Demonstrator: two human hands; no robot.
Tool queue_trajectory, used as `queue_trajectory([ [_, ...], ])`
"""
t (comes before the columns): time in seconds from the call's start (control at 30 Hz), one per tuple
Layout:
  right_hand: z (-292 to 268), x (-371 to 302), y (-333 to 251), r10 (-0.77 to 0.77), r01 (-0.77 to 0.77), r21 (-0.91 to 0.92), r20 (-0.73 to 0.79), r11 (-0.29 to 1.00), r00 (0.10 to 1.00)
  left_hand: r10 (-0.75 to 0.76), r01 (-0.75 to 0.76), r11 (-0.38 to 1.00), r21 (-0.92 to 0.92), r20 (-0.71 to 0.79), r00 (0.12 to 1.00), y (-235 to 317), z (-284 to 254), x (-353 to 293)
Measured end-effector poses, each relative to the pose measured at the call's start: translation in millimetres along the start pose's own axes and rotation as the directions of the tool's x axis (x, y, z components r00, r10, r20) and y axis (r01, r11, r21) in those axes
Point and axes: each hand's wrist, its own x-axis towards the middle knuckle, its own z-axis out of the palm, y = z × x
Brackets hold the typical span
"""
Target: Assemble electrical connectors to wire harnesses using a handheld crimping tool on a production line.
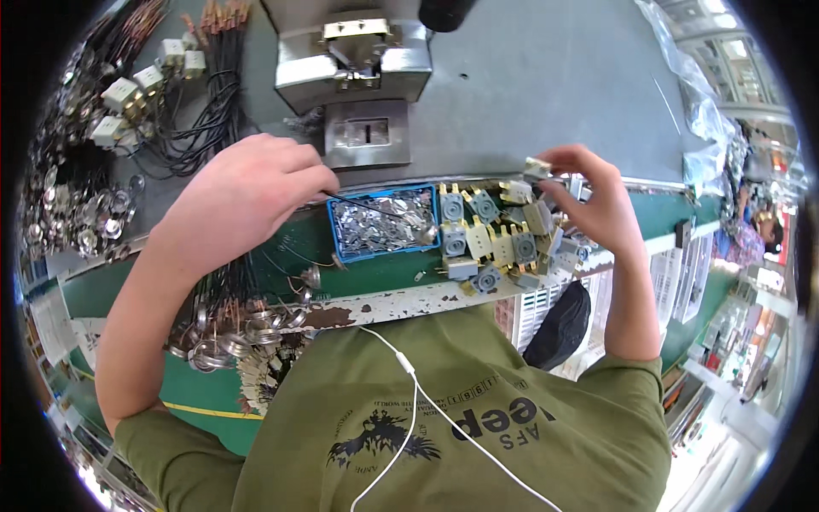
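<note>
My left hand [256, 192] has its thumb and fingers closed on a thin black wire [367, 205]. That wire runs to the right over a blue tray [334, 235] filled with small flat metal pieces [380, 224], and a round metal end [426, 233] shows at the tray's right side. My right hand [597, 200] pinches a small cream-coloured block with metal tabs [537, 167] between thumb and forefinger. It is just above a pile of grey and cream switch blocks with brass tabs [490, 235], which lies right of the tray.
A metal fixture [358, 64] with a slotted block [368, 132] stands behind the tray on the grey bench [529, 77]. Black wire bundles [222, 102] and several cream blocks [119, 94] lie at left. Wires with round metal ends [226, 337] overhang the worn front edge.
</note>
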Motion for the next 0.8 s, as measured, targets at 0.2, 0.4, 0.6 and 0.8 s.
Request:
queue_trajectory([
  [0.2, 28.5, 47.1, -37.9, -0.013, -0.033, 0.812, 0.049, 0.583, 0.999, 0.034, -0.034, 0.999, 0.032, -0.017, 0.999, -2.7, 0.9, -4.2],
  [0.4, 29.0, 55.1, -68.0, -0.067, 0.025, 0.725, 0.029, 0.689, 0.997, 0.061, -0.058, 0.998, 0.039, -0.068, 0.996, -5.4, 0.5, -10.1],
  [0.6, 50.7, 91.0, -96.7, -0.329, 0.294, 0.202, 0.166, 0.934, 0.930, 0.126, -0.125, 0.991, 0.037, -0.015, 0.992, -9.6, -12.3, -20.0],
  [0.8, 89.9, 110.8, -83.8, -0.603, 0.592, -0.157, -0.027, 0.790, 0.797, 0.090, -0.090, 0.996, 0.001, -0.114, 0.989, -4.6, -16.9, -20.5],
])
